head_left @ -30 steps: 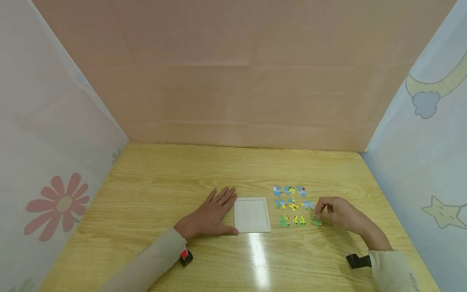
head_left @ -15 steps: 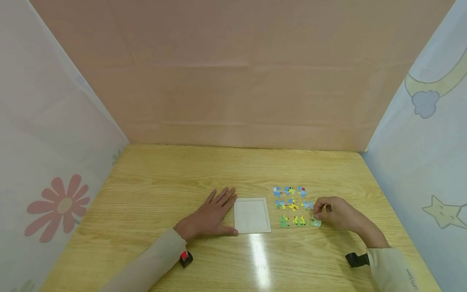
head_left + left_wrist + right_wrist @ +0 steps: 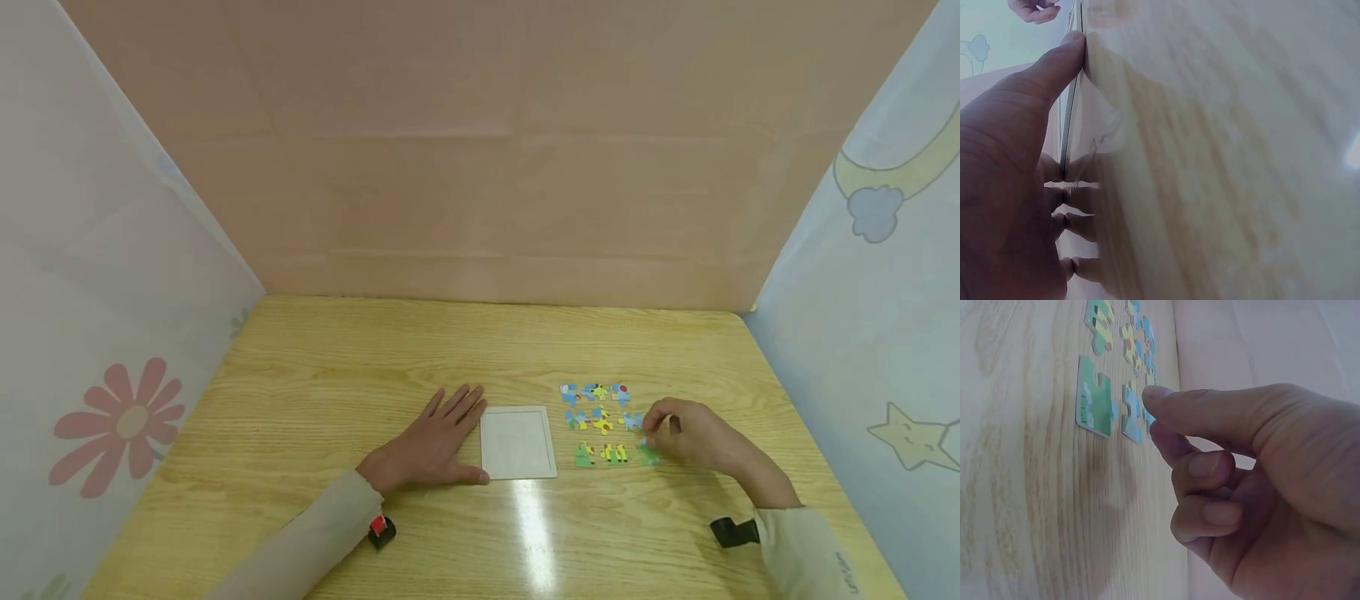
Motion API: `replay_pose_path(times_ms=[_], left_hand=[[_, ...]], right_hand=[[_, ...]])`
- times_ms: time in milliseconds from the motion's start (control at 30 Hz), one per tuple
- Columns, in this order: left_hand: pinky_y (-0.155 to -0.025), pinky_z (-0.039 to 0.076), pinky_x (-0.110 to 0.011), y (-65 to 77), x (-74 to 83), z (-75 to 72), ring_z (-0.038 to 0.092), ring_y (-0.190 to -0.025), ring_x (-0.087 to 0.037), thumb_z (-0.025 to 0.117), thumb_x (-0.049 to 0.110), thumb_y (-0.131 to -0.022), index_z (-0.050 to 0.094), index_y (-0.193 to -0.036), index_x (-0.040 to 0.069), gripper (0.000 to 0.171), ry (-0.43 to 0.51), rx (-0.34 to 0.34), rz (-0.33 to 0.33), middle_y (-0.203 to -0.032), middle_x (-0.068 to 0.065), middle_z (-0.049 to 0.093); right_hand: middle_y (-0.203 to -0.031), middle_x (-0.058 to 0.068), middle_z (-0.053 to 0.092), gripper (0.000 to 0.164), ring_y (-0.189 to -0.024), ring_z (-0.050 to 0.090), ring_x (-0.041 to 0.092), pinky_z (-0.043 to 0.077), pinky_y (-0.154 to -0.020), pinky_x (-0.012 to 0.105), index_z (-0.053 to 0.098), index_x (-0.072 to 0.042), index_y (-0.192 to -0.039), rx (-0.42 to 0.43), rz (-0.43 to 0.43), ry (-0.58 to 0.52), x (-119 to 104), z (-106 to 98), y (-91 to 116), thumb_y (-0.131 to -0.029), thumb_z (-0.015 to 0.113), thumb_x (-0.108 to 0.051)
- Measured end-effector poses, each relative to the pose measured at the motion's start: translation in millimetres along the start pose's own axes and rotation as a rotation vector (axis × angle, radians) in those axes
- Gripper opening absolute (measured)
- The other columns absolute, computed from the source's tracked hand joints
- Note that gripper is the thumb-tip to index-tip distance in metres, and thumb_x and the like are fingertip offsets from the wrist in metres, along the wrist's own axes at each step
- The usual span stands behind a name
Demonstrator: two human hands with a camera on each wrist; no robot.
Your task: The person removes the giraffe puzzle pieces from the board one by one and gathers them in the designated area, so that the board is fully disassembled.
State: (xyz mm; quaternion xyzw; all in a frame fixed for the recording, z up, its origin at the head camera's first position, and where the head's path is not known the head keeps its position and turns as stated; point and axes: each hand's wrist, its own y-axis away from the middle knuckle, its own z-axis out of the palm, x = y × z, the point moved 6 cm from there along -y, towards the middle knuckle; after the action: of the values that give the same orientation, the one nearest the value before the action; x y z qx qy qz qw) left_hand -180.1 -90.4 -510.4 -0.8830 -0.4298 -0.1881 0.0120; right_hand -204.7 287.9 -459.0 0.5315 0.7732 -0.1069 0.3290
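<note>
My left hand (image 3: 431, 437) lies flat on the table with its fingers spread. Its thumb and index finger touch the left edge of a pale square puzzle tray (image 3: 517, 442). In the left wrist view, the thumb (image 3: 1054, 72) presses along the tray's edge. My right hand (image 3: 693, 433) hovers beside the green corner puzzle piece (image 3: 1094, 400), fingers loosely curled. The right wrist view shows a gap between thumb and index fingertip, with no piece held. Behind the green piece lies a light-blue puzzle piece (image 3: 1131, 414).
Several puzzle pieces sit in three loose rows right of the tray, including a yellow-green puzzle piece (image 3: 615, 452) and a blue puzzle piece with a red spot (image 3: 621, 393). A brown backdrop (image 3: 487, 167) closes the table's far side; patterned sheets (image 3: 885, 333) flank it.
The right hand has shifted slightly left and its fingertips stand apart from the green corner piece, which has turned a little. The left hand and tray stay in place.
</note>
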Motion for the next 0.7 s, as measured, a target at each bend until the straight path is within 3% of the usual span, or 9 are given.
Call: replay_pose_path(times_ms=[200,467,700], left_hand=[[-0.137,0.007,-0.061,1.3,-1.5,0.0,0.004,-0.170,-0.031,0.057,0.079,-0.095,0.015,-0.172,0.008,0.113,-0.002,-0.010,-0.003,-0.183,-0.008,0.003],[-0.137,0.007,-0.061,1.2,-4.0,1.0,0.005,-0.170,-0.031,0.058,0.078,-0.095,0.015,-0.172,0.008,0.112,0.002,-0.007,-0.006,-0.183,-0.008,0.003],[-0.138,0.006,-0.058,3.3,-9.4,4.5,0.003,-0.171,-0.028,0.054,0.082,-0.094,0.007,-0.173,0.012,0.116,-0.013,0.000,-0.004,-0.183,-0.007,0.000]], right_hand=[[-0.109,0.001,0.074,0.009,-0.077,0.049,0.005,0.046,-0.072,0.023,0.074,-0.014,-0.105,0.028,-0.003,0.020,-0.4,-3.4,1.2,-0.103,0.066,-0.010],[-0.104,0.001,0.072,0.007,-0.072,0.045,0.007,0.042,-0.065,0.025,0.073,-0.013,-0.106,0.026,-0.010,-0.012,0.1,-1.5,-0.3,-0.105,0.067,-0.017],[-0.091,0.000,0.069,0.009,-0.064,0.043,0.004,0.041,-0.059,0.026,0.072,-0.012,-0.106,0.008,-0.013,-0.018,-4.0,-1.7,-4.1,-0.106,0.064,-0.016]])
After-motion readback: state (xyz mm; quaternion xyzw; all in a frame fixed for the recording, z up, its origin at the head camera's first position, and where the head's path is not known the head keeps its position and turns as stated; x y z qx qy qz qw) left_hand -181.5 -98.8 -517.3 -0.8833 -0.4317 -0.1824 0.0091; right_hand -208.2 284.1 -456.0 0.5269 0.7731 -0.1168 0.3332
